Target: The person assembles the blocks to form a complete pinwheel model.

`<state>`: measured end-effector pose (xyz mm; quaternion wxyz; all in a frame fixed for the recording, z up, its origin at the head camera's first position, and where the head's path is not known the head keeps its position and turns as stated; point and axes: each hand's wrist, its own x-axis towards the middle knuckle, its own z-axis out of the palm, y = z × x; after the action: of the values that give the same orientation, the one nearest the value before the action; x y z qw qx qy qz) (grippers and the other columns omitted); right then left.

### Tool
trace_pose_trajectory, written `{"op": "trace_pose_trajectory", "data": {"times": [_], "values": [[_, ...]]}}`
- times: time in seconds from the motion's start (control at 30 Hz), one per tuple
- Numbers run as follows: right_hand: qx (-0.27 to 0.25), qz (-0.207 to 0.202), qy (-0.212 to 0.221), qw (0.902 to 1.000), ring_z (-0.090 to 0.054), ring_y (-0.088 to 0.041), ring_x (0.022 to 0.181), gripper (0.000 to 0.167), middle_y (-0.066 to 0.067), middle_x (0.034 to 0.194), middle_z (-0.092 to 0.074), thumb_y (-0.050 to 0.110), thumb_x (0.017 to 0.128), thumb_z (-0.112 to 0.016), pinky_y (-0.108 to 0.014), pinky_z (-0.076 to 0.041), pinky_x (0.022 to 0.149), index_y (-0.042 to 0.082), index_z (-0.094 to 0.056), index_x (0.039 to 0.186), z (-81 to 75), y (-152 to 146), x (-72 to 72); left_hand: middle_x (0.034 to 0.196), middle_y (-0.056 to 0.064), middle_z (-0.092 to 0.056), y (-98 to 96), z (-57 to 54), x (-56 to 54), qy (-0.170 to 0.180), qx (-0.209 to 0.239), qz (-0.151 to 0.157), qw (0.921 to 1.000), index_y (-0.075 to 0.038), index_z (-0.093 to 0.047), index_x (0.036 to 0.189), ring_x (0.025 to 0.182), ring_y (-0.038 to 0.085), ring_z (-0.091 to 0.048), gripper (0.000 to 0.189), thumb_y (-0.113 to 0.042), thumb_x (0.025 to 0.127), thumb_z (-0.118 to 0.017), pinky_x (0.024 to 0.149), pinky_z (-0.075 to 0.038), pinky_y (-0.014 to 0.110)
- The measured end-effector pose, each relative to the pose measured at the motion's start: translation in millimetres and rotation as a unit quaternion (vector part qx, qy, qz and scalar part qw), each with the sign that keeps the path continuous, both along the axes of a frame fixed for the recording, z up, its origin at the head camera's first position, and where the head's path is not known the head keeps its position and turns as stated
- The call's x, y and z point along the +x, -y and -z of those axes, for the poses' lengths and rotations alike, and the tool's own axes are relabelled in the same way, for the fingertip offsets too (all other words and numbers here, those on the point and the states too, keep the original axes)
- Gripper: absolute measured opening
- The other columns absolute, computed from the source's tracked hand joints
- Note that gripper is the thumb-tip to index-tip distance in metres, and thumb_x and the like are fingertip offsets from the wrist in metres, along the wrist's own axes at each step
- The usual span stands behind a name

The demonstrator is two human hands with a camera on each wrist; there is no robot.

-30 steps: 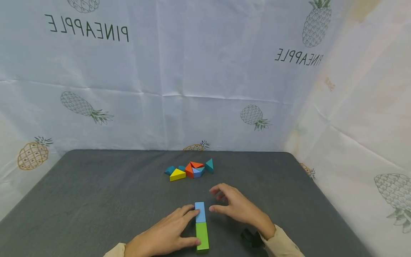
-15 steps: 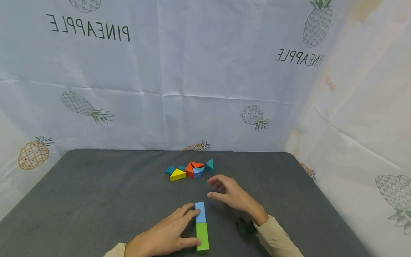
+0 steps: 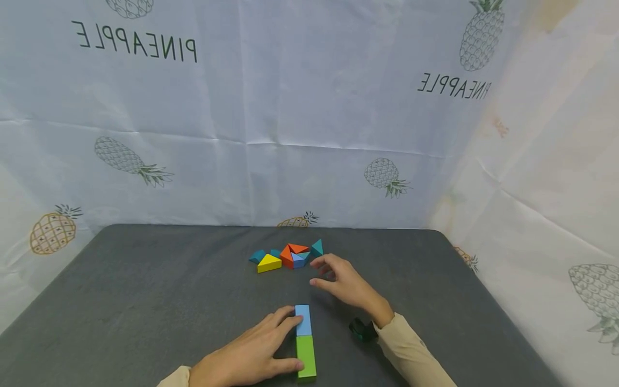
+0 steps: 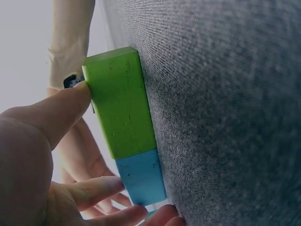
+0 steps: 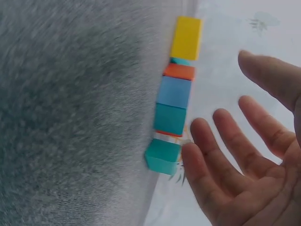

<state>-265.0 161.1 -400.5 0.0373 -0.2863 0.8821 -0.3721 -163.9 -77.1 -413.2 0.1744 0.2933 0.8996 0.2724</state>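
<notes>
A green block (image 3: 306, 356) and a light blue block (image 3: 303, 320) lie end to end on the dark table. My left hand (image 3: 253, 344) rests along their left side, thumb on the green block and index finger on the blue one. In the left wrist view, other fingertips (image 4: 164, 215) are by the blue block's far end. My right hand (image 3: 347, 282) holds nothing, its fingers loosely bent. It hovers just in front of a teal triangular block (image 3: 316, 248), which also shows near the fingertips in the right wrist view.
Left of the teal triangle sit a yellow triangular block (image 3: 269, 263), red blocks (image 3: 287, 257), a blue block (image 3: 298, 262) and more teal pieces (image 3: 257, 256). A dark device (image 3: 362, 329) is at my right wrist. A pineapple-print cloth (image 3: 309, 107) hangs behind the table.
My right hand has moved forward, from beside the light blue block toward the group of triangular blocks. My left hand has stayed on the green and light blue blocks.
</notes>
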Motion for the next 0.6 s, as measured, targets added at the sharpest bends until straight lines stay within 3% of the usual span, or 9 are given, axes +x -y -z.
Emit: {"op": "trace_pose_trajectory", "data": {"times": [0.23, 0.6], "values": [[0.006, 0.02, -0.034, 0.9992, -0.062, -0.031, 0.109, 0.039, -0.014, 0.122, -0.061, 0.023, 0.093, -0.071, -0.049, -0.053, 0.092, 0.003, -0.061, 0.126, 8.2, 6.4, -12.4, 0.157, 0.009, -0.034, 1.5, -0.7, 0.1, 0.0, -0.002, 0.009, 1.0, -0.022, -0.039, 0.152, 0.139, 0.034, -0.043, 0.082, -0.068, 0.088, -0.058, 0.102, -0.045, 0.058], [0.025, 0.037, -0.041, 0.9981, -0.062, -0.028, 0.109, 0.037, -0.012, 0.122, -0.061, 0.019, 0.093, -0.07, -0.046, -0.053, 0.092, 0.006, -0.063, 0.126, 14.8, 11.9, -29.2, 0.157, 0.008, -0.035, 2.1, 0.4, 0.5, -0.011, 0.0, 0.01, 0.9999, -0.023, -0.038, 0.152, 0.138, 0.031, -0.043, 0.081, -0.068, 0.088, -0.058, 0.102, -0.046, 0.054]]}}
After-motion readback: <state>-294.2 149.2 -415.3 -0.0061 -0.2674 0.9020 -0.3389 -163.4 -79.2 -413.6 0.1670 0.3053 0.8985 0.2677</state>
